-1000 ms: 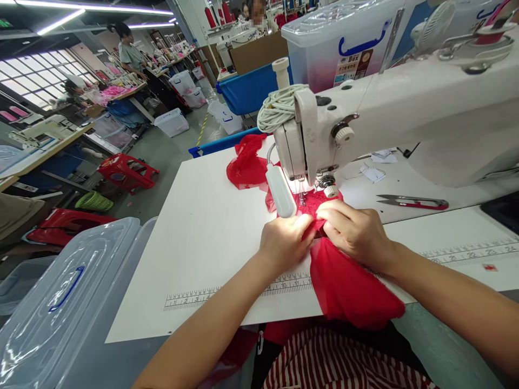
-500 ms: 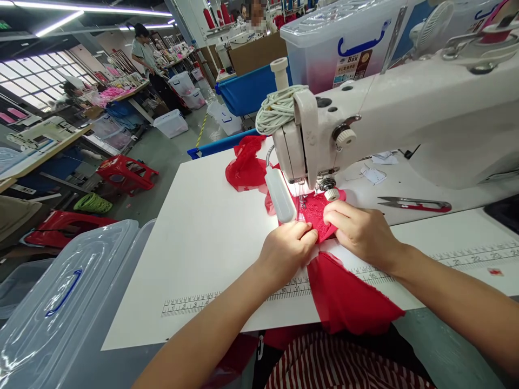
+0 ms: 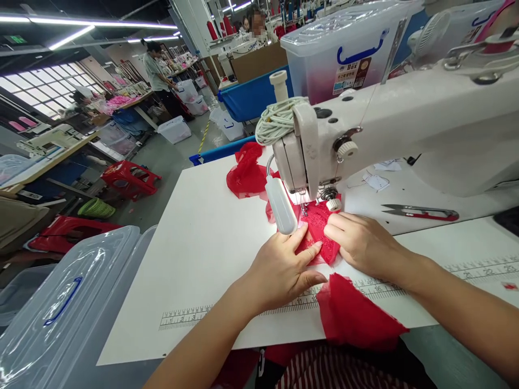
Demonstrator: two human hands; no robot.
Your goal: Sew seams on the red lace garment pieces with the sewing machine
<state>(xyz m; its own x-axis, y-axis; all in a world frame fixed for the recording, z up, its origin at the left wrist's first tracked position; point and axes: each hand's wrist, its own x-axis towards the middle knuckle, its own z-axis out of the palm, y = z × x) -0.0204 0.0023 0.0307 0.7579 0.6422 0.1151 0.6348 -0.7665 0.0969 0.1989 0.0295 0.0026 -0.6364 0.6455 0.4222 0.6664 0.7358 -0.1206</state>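
Observation:
Red lace fabric point(image 3: 319, 221) lies under the presser foot point(image 3: 304, 209) of a white sewing machine point(image 3: 389, 119). My left hand point(image 3: 286, 265) rests on the fabric's left side with its fingers spread, fingertips close to the foot. On the other side my right hand point(image 3: 359, 240) pinches the fabric's right edge, its fingers curled together. A sheer red piece point(image 3: 357, 313) hangs over the table's front edge below my hands. More bunched red mesh point(image 3: 249, 173) lies behind the needle. A small lamp point(image 3: 280, 206) lights the spot beside the foot.
Thread snips point(image 3: 421, 212) and white paper tags point(image 3: 377, 181) lie right of the needle. A printed ruler point(image 3: 190, 317) runs along the white table point(image 3: 203, 227). Lidded plastic bins point(image 3: 77, 302) stand at left, another bin point(image 3: 324, 59) behind the machine. A person point(image 3: 158, 75) stands farther back.
My left hand has gone from a pinch to spread fingers laid on the fabric. My right hand still pinches its edge. The whole view has shifted slightly.

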